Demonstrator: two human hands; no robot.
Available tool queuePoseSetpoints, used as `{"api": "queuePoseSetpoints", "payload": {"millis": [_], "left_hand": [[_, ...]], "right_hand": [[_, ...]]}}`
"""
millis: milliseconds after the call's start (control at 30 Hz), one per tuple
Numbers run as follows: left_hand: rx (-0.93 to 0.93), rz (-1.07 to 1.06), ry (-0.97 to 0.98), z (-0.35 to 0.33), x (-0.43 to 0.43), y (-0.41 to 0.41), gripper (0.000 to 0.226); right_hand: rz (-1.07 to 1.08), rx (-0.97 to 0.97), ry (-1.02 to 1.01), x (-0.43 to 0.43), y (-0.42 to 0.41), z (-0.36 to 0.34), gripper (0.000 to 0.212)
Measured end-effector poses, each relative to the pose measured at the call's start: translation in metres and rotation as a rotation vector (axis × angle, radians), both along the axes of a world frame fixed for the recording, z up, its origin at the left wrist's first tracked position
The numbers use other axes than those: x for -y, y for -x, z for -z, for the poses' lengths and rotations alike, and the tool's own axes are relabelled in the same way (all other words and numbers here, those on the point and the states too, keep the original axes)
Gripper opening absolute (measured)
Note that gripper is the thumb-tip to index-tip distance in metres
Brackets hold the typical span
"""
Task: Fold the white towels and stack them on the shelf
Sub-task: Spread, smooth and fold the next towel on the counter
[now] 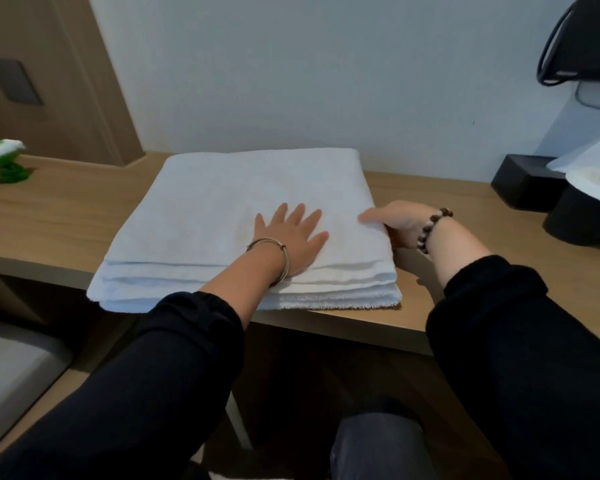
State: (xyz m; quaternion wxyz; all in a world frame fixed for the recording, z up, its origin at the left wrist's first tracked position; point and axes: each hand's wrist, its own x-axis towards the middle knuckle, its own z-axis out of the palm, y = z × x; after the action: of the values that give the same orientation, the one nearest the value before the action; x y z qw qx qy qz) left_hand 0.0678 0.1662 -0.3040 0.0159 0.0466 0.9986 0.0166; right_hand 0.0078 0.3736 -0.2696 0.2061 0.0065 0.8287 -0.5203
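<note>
The white towel [222, 202] lies folded in several layers on the wooden shelf [49, 216], in the middle of it. Its far edge is close to the wall and its near edge reaches the near edge of the shelf.

My left hand [291, 233] rests flat on top of the towel, in the near right part of it. Its fingers [300, 213] are straight and spread apart and point to the far side, with the palm down on the cloth. A thin metal bangle [278, 244] sits on this wrist.

My right hand [400, 221] is at the right edge of the towel. Its thumb [369, 216] lies on top of the cloth and points left, and the other fingers go down along the side of the layers, so the hand pinches this edge. I cannot see their tips. A beaded bracelet [430, 230] is on this wrist.

At the far left of the shelf stands a small green object [4, 161], well apart from the towel. At the right stands a black box [523, 181].
</note>
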Motion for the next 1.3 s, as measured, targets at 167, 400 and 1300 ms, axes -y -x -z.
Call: {"api": "queuePoseSetpoints", "payload": {"millis": [167, 400, 1300], "left_hand": [[0.006, 0.045, 0.008, 0.006, 0.011, 0.003, 0.059], [-0.045, -0.09, -0.513, -0.03, 0.051, 0.011, 0.05], [-0.02, 0.243, -0.053, -0.005, 0.022, -0.005, 0.081]], "right_hand": [[0.104, -0.058, -0.003, 0.015, 0.019, 0.006, 0.05], [0.076, 0.069, 0.22, 0.037, -0.026, 0.022, 0.013], [0.511, 0.165, 0.593, 0.017, 0.087, 0.013, 0.021]]}}
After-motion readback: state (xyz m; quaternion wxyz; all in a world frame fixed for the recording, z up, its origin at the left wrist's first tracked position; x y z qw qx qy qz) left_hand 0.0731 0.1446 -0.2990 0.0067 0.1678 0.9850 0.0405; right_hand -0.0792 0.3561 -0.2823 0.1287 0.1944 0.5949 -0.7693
